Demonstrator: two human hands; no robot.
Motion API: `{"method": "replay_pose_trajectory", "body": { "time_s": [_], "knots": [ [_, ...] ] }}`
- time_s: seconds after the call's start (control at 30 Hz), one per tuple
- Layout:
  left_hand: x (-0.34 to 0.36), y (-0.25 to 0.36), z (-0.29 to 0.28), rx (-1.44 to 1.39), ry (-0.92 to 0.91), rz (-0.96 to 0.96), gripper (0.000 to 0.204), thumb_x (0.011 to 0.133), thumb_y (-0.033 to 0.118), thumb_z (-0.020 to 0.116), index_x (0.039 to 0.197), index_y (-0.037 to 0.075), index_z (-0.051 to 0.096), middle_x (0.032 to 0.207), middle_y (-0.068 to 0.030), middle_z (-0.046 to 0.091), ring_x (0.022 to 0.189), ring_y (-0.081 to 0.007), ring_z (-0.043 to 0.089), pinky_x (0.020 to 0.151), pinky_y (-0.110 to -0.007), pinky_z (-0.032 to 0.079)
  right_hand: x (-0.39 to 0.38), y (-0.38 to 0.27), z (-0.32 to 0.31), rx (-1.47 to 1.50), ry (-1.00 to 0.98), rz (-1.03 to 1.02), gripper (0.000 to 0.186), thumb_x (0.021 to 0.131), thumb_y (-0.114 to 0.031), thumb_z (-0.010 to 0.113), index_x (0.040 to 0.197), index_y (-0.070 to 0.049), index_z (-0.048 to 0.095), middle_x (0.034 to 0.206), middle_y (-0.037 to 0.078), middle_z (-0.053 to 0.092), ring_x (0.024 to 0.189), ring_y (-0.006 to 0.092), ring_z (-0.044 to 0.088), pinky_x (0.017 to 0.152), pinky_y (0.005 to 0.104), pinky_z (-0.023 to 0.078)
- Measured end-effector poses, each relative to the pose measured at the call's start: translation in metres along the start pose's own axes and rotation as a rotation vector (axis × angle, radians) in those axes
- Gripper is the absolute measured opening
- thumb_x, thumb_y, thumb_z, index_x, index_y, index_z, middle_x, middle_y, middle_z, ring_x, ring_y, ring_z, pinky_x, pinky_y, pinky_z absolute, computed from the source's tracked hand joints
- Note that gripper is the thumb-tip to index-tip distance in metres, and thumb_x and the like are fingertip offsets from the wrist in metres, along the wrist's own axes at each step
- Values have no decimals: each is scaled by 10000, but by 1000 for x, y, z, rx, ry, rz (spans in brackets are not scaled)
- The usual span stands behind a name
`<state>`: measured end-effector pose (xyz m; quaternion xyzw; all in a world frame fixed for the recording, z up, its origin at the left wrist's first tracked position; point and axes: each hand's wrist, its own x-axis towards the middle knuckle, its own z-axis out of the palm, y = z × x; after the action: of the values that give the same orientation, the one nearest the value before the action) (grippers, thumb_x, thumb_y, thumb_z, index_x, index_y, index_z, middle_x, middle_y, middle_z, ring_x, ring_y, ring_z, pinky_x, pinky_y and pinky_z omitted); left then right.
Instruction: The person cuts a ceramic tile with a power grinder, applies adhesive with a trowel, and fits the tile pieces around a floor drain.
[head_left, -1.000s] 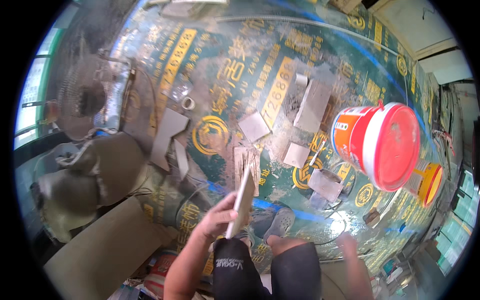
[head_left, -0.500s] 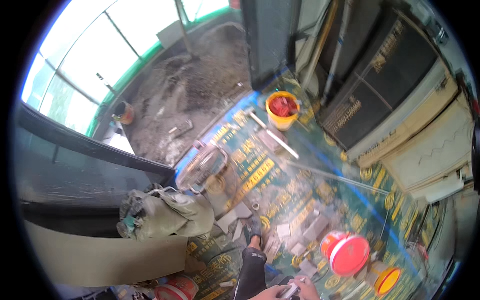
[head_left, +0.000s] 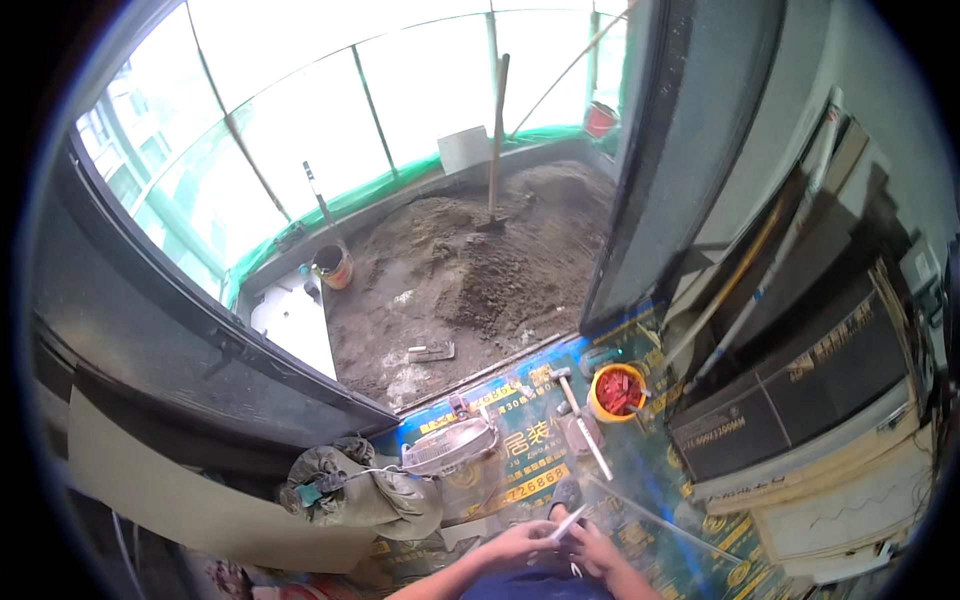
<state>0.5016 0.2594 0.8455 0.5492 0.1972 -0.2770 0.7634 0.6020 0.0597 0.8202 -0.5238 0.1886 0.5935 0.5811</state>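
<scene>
In front of my body, low in the view, my left hand point(head_left: 522, 541) is closed on a thin, flat white piece point(head_left: 569, 522) that tilts up to the right. What the piece is made of I cannot make out. My right hand point(head_left: 597, 552) sits close against it with the fingers curled; whether they grip the same piece is hidden. Just beyond the hands my shoe point(head_left: 566, 490) rests on the green printed floor covering point(head_left: 520, 465).
Past the shoe lie a long-handled hammer point(head_left: 584, 428) and a yellow bucket point(head_left: 598, 405) of red pieces. A fan point(head_left: 450, 447) and a grey sack point(head_left: 400, 505) are at left. Beyond the doorway, a shovel point(head_left: 498, 130) stands in heaped soil point(head_left: 500, 270). Dark boxed panels point(head_left: 780, 410) lean at right.
The view has swung up, bringing more of the soil and the shovel in; the red and yellow buckets at lower right have left the picture. My hands, still together, appear higher up.
</scene>
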Motion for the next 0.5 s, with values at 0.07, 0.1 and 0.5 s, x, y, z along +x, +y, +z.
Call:
{"method": "replay_pose_trajectory", "body": {
  "time_s": [0.07,0.1,0.5],
  "knots": [
    [44,3,-25,21,86,100,590,916,327,741,1375,15,541,1171,-98,673,1054,-149,617,888,-308,496,22,-50,-3,-161,-45,-23,574,1020,-315,586,1476,-75,332,1250,157,607,1036,292,682,850,438,583],
    [55,17,-33,-88,135,171,591,914,334,742,1373,19,544,1158,-97,674,1042,-147,618,879,-306,498,17,-96,19,-200,-102,-21,536,1027,-342,564,1440,-52,382,1265,160,602,1086,296,666,921,446,558],
    [107,149,-171,322,867,266,718,832,485,752,1353,33,551,1146,-207,654,1051,-336,664,917,-413,522,189,-317,139,-716,-303,160,342,986,-217,647,1223,9,548,1046,121,685,826,175,705,746,317,593]
  ]
}}
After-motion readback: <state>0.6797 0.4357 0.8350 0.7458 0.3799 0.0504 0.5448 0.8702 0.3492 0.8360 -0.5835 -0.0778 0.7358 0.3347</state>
